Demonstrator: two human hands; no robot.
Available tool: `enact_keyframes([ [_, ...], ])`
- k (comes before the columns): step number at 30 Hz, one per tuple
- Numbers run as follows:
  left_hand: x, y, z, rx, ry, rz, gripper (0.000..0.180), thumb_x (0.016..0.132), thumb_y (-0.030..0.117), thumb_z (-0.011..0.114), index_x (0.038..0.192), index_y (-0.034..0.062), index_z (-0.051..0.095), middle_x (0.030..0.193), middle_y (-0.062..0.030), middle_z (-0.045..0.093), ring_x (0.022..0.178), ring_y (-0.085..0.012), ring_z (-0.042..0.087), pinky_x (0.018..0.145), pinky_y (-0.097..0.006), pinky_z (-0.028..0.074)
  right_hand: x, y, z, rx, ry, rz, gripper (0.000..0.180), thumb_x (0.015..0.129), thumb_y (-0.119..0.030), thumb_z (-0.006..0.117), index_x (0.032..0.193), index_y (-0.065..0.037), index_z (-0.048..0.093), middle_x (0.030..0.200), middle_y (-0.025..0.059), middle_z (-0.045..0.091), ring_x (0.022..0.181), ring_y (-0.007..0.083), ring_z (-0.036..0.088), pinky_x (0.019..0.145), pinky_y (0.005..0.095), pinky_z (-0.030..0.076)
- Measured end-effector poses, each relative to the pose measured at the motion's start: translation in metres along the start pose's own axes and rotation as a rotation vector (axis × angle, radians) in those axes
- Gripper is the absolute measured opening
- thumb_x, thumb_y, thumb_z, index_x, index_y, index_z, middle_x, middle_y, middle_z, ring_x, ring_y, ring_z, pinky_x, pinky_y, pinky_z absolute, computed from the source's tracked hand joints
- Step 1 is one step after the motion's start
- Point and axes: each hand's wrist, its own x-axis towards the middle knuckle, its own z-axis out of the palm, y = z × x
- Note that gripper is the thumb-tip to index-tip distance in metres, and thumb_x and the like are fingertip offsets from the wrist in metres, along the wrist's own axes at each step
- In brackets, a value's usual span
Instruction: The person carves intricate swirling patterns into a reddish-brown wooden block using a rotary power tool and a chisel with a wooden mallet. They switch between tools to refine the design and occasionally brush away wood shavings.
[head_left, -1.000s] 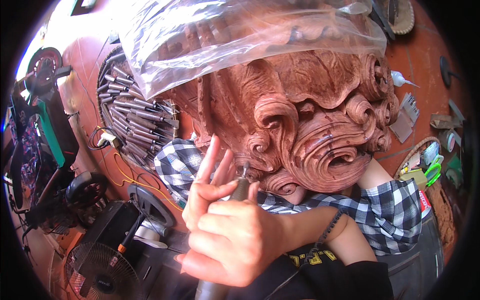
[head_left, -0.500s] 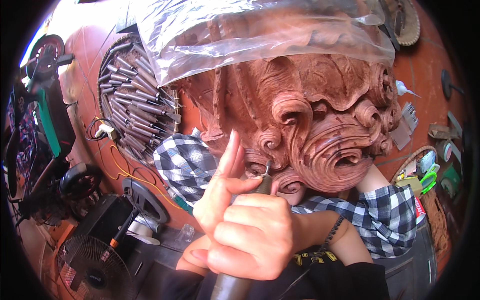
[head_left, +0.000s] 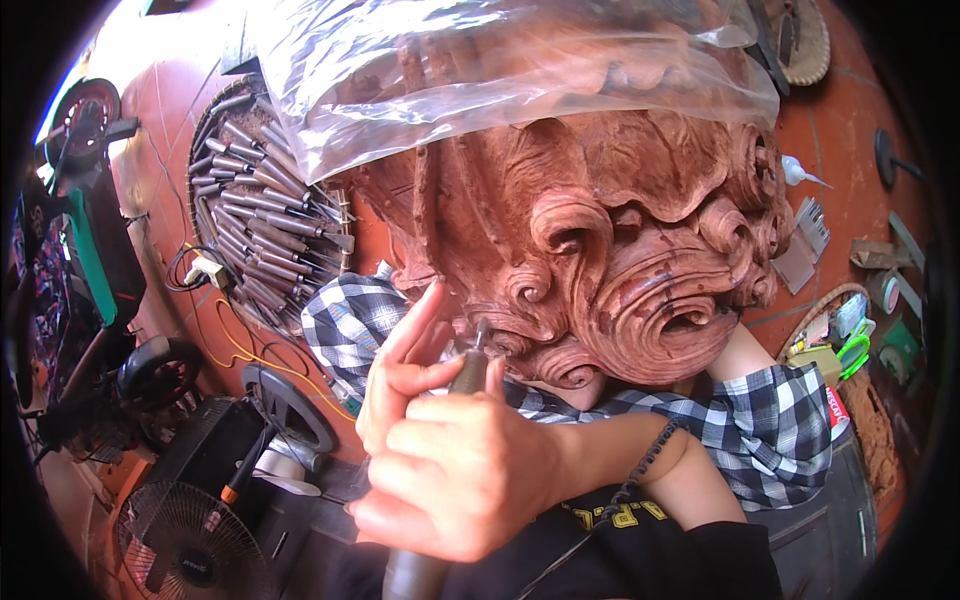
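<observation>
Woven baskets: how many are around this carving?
3: the left basket, heaped with chisel-like tools; the right basket, holding a bright green item; and the upper-right basket, only partly in view. Others may be hidden.

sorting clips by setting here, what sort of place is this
Probably a wood-carving workshop: a large reddish-brown carving full of scrolls sits in front of the person, a slim bit-tipped tool points toward it, and many chisel-like hand tools are heaped at the left.

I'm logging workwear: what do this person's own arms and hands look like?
The left hand and right hand are ungloved. The right forearm is bare, with a dark, beaded-looking cord across it; a black sleeve shows above the elbow.
</observation>
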Motion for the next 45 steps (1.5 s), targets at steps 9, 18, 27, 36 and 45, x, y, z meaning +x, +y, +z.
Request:
enact_keyframes([
  [9, -0.002, -0.009, 0.004, -0.05, -0.093, 0.157, 0.032, 0.072, 0.007, 0.087, 0.086, -0.0003, 0.06, 0.14, -0.0378, 0.044, 0.131, -0.0488, 0.047, 0.097, -0.053, 0.052, -0.008, -0.011, -0.016, -0.146, -0.099, -0.003, 0.02, 0.067, -0.018, 0.068, 0.061, -0.008, 0.051, 0.06, 0.0024, 0.043, 0.055, 0.0175, 0.049, 0.049, 0.0292, 0.034],
  [18, 0.002, -0.006, -0.008, -0.124, -0.234, 0.015, 0.012, 0.093, 0.012, 0.056, 0.098, 0.0007, 0.055, 0.151, -0.032, 0.034, 0.139, -0.0481, 0.037, 0.108, -0.052, 0.044, -0.002, -0.005, -0.012, -0.13, -0.128, 0.016, 0.021, 0.071, -0.016, 0.068, 0.061, -0.008, 0.05, 0.061, 0.0034, 0.044, 0.055, 0.0179, 0.05, 0.05, 0.0297, 0.035],
  [27, 0.005, -0.022, -0.003, -0.209, -0.108, 0.066, 0.026, 0.081, 0.003, 0.075, 0.095, -0.0004, 0.054, 0.14, -0.0349, 0.045, 0.127, -0.0465, 0.052, 0.097, -0.049, 0.055, 0.0, 0.0, -0.001, -0.12, -0.147, -0.013, 0.021, 0.069, -0.016, 0.067, 0.06, -0.008, 0.05, 0.06, 0.0032, 0.043, 0.055, 0.0191, 0.049, 0.05, 0.0312, 0.034],
  [36, 0.001, -0.035, 0.002, -0.223, 0.033, 0.155, 0.036, 0.077, 0.007, 0.084, 0.091, 0.0002, 0.052, 0.133, -0.0348, 0.051, 0.121, -0.0452, 0.058, 0.09, -0.046, 0.059, -0.004, 0.0, 0.007, -0.095, -0.208, -0.023, 0.022, 0.065, -0.019, 0.066, 0.06, -0.008, 0.049, 0.06, 0.0032, 0.042, 0.055, 0.02, 0.049, 0.05, 0.0313, 0.035],
  [45, 0.006, -0.031, 0.005, 0.029, -0.003, 0.425, 0.028, 0.071, 0.011, 0.088, 0.082, 0.0034, 0.063, 0.134, -0.0298, 0.055, 0.13, -0.049, 0.05, 0.105, -0.05, 0.046, -0.007, -0.006, -0.012, -0.209, -0.284, -0.067, 0.018, 0.074, -0.017, 0.067, 0.066, -0.008, 0.055, 0.061, 0.0004, 0.044, 0.055, 0.0148, 0.049, 0.049, 0.0278, 0.034],
])
